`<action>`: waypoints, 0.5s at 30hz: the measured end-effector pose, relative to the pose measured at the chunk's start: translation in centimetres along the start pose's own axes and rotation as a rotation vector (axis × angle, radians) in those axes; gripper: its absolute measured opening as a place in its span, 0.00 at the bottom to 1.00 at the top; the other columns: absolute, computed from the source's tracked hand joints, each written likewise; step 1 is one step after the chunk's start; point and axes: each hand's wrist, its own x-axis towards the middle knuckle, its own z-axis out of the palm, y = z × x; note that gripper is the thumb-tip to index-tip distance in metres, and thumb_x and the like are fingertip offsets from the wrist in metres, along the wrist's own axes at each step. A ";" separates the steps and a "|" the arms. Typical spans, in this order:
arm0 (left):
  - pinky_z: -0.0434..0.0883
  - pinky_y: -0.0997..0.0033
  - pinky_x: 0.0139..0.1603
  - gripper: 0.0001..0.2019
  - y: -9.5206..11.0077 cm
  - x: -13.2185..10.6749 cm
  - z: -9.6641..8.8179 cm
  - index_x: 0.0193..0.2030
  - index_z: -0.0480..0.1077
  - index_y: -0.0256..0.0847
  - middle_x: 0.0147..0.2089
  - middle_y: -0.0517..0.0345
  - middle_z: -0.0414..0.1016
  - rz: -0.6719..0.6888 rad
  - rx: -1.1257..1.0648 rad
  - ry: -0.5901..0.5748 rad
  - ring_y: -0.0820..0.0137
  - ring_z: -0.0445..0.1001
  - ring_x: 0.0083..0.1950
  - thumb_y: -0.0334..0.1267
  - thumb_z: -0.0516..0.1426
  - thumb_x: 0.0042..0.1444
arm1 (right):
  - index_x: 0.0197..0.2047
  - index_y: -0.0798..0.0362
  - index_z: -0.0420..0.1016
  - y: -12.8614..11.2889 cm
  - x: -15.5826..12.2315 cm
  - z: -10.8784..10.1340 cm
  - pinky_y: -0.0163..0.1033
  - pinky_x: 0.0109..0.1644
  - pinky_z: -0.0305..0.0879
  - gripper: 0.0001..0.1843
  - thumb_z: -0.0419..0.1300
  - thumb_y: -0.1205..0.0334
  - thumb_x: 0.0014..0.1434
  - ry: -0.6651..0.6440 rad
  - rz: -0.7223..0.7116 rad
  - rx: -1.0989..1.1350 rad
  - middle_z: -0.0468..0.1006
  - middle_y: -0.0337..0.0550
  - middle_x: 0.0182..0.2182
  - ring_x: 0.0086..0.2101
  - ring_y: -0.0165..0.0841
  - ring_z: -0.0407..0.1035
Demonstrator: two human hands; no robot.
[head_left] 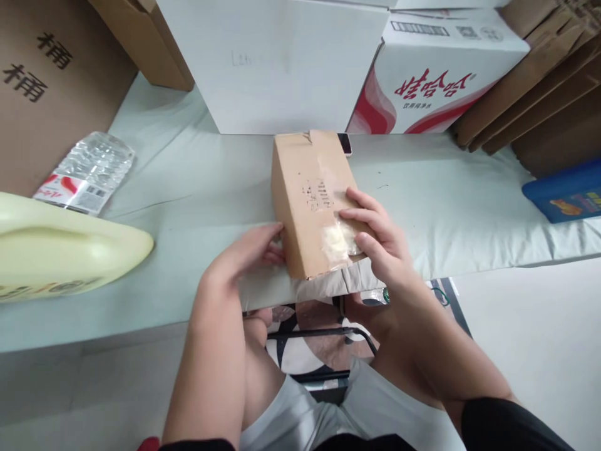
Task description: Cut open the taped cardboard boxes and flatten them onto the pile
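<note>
A small brown cardboard box (310, 194) with old tape and a torn label lies on the pale table (197, 188) at its near edge. My left hand (246, 250) presses against the box's left side, fingers curled along it. My right hand (380, 235) rests on the box's top near corner, fingers laid over the tape patch, holding the box. A flap of the box hangs down over the table's edge below my hands.
A large white carton (282, 62) and a white carton with red lettering (432, 75) stand behind the box. Brown cartons (42, 88) at left, flattened cardboard (539, 81) at right. A pack of water bottles (89, 172), a cream plastic object (61, 250), a blue item (568, 194).
</note>
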 end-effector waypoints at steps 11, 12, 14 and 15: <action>0.58 0.43 0.79 0.27 0.0 0.8 -0.1 0.55 0.76 0.53 0.77 0.53 0.62 1.072 0.303 0.375 0.49 0.59 0.79 0.68 0.53 0.63 | 0.54 0.43 0.83 -0.6 0.3 1.3 0.57 0.73 0.62 0.19 0.57 0.44 0.69 -0.150 -0.028 0.047 0.69 0.42 0.70 0.69 0.45 0.63; 0.59 0.43 0.79 0.27 0.0 0.8 0.0 0.54 0.76 0.53 0.76 0.52 0.63 1.061 0.301 0.386 0.50 0.59 0.78 0.68 0.53 0.63 | 0.51 0.43 0.84 -0.5 0.3 1.2 0.57 0.72 0.64 0.18 0.57 0.45 0.69 -0.113 -0.028 0.057 0.70 0.42 0.68 0.68 0.45 0.65; 0.58 0.42 0.79 0.27 0.0 0.9 0.0 0.53 0.76 0.52 0.75 0.52 0.64 1.046 0.296 0.404 0.49 0.59 0.78 0.68 0.52 0.63 | 0.44 0.44 0.85 0.1 0.3 0.9 0.55 0.67 0.69 0.17 0.56 0.47 0.69 0.024 0.000 0.055 0.76 0.44 0.61 0.62 0.43 0.70; 0.57 0.41 0.80 0.26 -0.1 1.0 -0.1 0.53 0.76 0.52 0.75 0.51 0.64 1.041 0.298 0.409 0.48 0.58 0.79 0.68 0.52 0.63 | 0.42 0.45 0.84 0.5 0.3 0.6 0.54 0.62 0.71 0.17 0.56 0.48 0.68 0.111 0.049 0.018 0.78 0.46 0.55 0.57 0.42 0.73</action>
